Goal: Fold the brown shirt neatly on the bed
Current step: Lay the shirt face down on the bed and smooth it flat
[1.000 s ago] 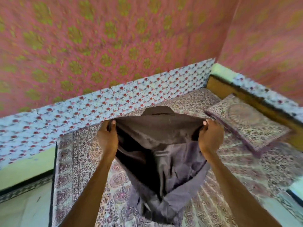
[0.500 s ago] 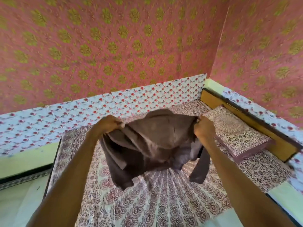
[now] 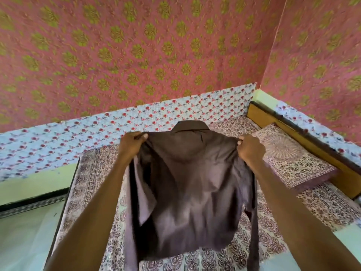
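The brown shirt [image 3: 191,184] hangs spread out in the air above the bed [image 3: 322,204], its back towards me and its collar at the top. My left hand [image 3: 132,143] grips the left shoulder. At the right shoulder my right hand [image 3: 251,148] pinches the cloth. Both sleeves dangle down along the sides, and the hem floats above the patterned sheet. The shirt hides the middle of the bed.
A patterned pillow [image 3: 293,159] lies at the right, against the wooden headboard [image 3: 293,133]. Papered walls close the bed in behind and at the right. The pale floor [image 3: 25,237] shows at the left of the bed edge.
The bunched shirt has been shaken open and now hangs flat by its shoulders. Both hands have moved wider apart and lifted a little.
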